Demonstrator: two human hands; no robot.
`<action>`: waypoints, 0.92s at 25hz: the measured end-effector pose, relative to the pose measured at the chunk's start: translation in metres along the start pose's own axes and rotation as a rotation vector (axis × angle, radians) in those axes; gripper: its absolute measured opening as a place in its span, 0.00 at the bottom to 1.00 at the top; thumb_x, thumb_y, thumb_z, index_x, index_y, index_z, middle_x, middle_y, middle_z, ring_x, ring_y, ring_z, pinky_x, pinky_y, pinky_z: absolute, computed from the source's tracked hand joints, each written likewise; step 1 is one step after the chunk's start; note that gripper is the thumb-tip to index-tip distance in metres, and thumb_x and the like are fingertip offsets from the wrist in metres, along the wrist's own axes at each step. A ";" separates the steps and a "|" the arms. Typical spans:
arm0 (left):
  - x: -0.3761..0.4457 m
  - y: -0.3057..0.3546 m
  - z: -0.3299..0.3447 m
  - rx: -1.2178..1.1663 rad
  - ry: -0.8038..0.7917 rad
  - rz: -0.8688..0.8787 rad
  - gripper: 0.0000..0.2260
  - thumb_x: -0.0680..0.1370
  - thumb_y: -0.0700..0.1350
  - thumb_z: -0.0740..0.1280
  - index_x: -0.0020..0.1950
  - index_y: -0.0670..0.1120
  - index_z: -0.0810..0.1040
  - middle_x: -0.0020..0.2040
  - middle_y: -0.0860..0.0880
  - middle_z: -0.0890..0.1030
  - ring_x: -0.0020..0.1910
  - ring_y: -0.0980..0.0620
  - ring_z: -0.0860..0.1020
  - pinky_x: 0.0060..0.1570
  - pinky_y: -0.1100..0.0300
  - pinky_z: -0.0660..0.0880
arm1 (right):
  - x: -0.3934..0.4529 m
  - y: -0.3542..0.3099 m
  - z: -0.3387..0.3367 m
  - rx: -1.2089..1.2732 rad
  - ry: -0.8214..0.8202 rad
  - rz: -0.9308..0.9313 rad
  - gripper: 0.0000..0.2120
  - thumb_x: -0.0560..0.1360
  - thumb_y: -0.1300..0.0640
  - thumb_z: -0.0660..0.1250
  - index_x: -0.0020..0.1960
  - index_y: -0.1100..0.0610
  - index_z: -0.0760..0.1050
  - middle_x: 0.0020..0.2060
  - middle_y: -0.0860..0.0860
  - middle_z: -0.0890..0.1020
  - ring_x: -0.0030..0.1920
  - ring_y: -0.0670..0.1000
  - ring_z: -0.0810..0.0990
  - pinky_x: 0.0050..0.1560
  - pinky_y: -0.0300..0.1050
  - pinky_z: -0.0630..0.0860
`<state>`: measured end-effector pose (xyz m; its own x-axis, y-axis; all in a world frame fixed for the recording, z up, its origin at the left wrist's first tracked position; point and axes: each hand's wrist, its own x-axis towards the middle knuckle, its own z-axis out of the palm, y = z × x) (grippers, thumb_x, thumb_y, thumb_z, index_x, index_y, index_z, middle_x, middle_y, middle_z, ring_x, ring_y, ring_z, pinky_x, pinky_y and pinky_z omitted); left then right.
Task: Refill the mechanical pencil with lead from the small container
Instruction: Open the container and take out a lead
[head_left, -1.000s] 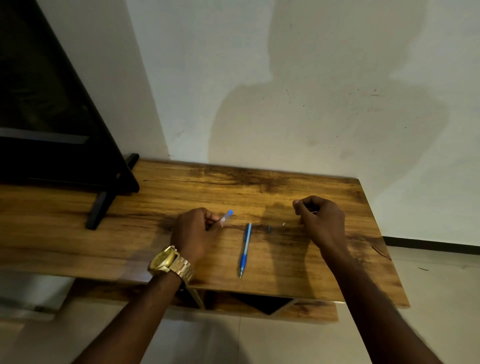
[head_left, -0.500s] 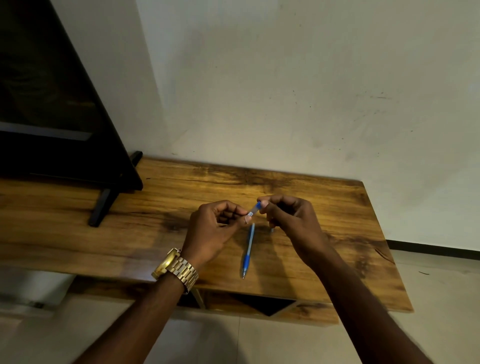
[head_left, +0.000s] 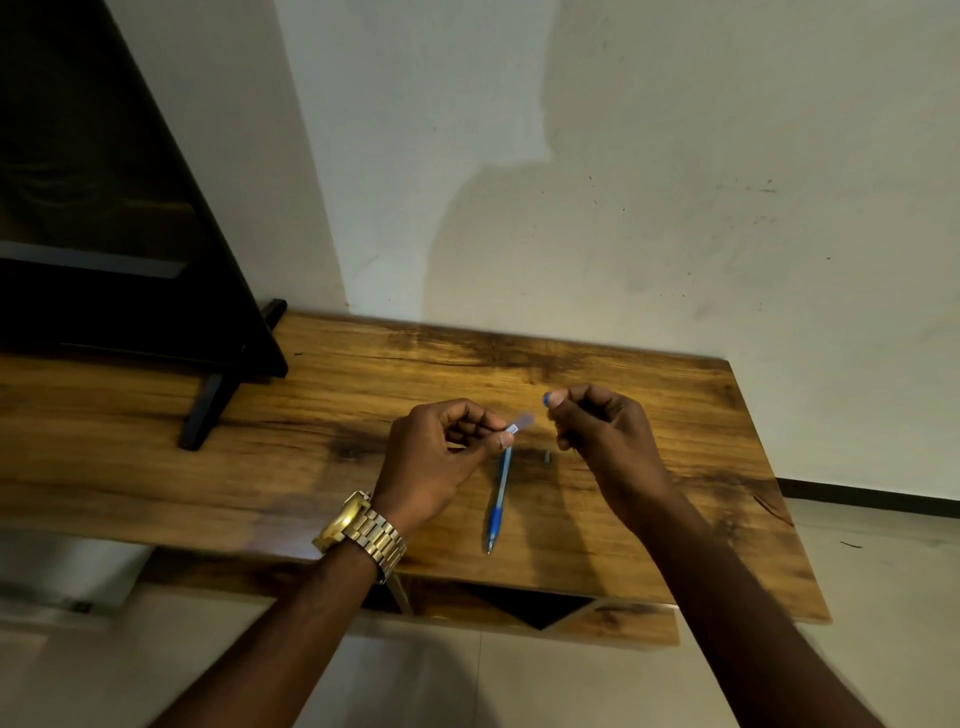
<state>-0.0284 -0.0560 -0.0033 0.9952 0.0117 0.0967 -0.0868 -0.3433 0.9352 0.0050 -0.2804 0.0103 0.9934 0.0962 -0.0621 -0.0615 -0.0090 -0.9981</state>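
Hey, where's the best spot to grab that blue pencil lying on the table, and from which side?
Probably at the darker blue grip section near the tip of the mechanical pencil, pinched across its width from above. It lies flat on the table, tip toward the person, so only top and sides are reachable. The right hand looks closer to that free end than the left hand.

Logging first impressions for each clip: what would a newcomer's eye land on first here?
Two hands raised over the middle of a wooden table: the left hand pinches a small clear container, the right hand a small blue cap. Between them a blue mechanical pencil lies on the wood. A gold watch gleams on the left wrist.
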 end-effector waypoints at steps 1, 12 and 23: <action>0.000 -0.001 -0.001 -0.003 0.016 -0.002 0.06 0.75 0.48 0.81 0.51 0.54 0.88 0.48 0.62 0.89 0.49 0.63 0.86 0.47 0.70 0.80 | 0.003 -0.001 -0.006 0.042 0.078 0.023 0.05 0.82 0.62 0.72 0.50 0.60 0.86 0.42 0.51 0.87 0.40 0.51 0.78 0.41 0.46 0.78; 0.007 -0.009 -0.010 -0.167 0.137 -0.105 0.08 0.74 0.50 0.81 0.52 0.53 0.89 0.49 0.52 0.91 0.52 0.49 0.88 0.55 0.37 0.86 | 0.004 0.011 -0.052 -0.710 0.300 0.203 0.06 0.79 0.54 0.78 0.53 0.55 0.90 0.46 0.54 0.90 0.49 0.53 0.87 0.58 0.59 0.84; 0.003 -0.004 -0.008 -0.178 0.121 -0.124 0.07 0.76 0.50 0.80 0.53 0.53 0.88 0.50 0.53 0.90 0.53 0.51 0.88 0.57 0.40 0.86 | 0.003 0.010 -0.047 -0.350 0.505 0.097 0.07 0.83 0.50 0.73 0.50 0.50 0.88 0.43 0.49 0.88 0.48 0.53 0.87 0.54 0.55 0.85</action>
<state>-0.0251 -0.0468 -0.0034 0.9871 0.1598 0.0080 0.0183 -0.1620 0.9866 0.0119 -0.3274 0.0001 0.9133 -0.4032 -0.0582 -0.2038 -0.3285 -0.9223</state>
